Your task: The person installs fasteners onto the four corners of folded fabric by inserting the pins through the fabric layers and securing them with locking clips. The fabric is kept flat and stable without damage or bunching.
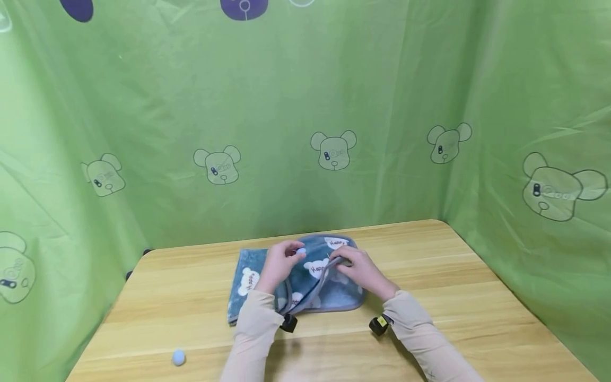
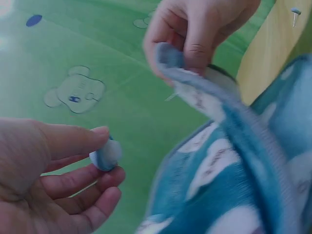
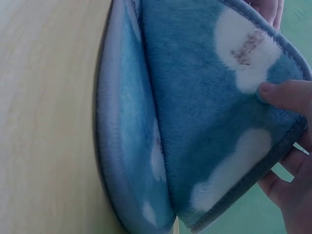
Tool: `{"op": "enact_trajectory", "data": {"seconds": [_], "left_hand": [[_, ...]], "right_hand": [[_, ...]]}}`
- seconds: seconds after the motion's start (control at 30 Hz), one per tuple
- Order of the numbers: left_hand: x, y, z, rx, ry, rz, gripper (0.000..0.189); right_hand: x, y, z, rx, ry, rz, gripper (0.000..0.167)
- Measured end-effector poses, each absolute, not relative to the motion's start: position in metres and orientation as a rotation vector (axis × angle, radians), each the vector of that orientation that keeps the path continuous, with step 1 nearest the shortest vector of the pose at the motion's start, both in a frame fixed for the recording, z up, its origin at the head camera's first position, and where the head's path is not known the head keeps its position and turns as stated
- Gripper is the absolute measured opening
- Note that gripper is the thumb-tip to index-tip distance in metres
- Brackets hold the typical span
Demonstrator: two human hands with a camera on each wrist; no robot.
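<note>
A blue fleece pouch (image 1: 305,276) with white bear shapes and a grey trim lies on the wooden table (image 1: 453,297). My right hand (image 1: 355,268) pinches the pouch's upper edge (image 2: 195,80) and lifts it, so the pouch (image 3: 204,126) gapes. My left hand (image 1: 281,260) pinches a small pale-blue ball (image 1: 301,251) between thumb and fingers, just above the pouch. In the left wrist view the ball (image 2: 106,154) sits at my fingertips, left of the raised flap.
A second pale-blue ball (image 1: 179,357) lies on the table near the front left. Green cloth printed with bears (image 1: 334,150) walls in the table at the back and on both sides.
</note>
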State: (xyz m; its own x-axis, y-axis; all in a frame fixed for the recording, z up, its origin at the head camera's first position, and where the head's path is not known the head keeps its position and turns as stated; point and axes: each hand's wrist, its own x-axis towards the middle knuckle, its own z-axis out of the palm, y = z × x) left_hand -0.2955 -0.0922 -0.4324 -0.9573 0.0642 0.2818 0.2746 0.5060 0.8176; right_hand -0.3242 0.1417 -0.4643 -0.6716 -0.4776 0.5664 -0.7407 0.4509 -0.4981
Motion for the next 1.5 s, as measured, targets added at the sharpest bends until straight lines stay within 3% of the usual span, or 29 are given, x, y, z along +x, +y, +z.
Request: {"op": "enact_trajectory", "data": {"seconds": [0.57, 1.5], "left_hand": [[-0.316, -0.059, -0.467, -0.065, -2.073, -2.314, 0.036], [-0.313, -0.051, -0.472, -0.095, -2.022, -2.461, 0.036]], "right_hand": [[-0.324, 0.139, -0.465, 1.076, -2.396, 1.047, 0.018], [-0.324, 0.138, -0.466, 1.094, -2.405, 1.06, 0.021]]}}
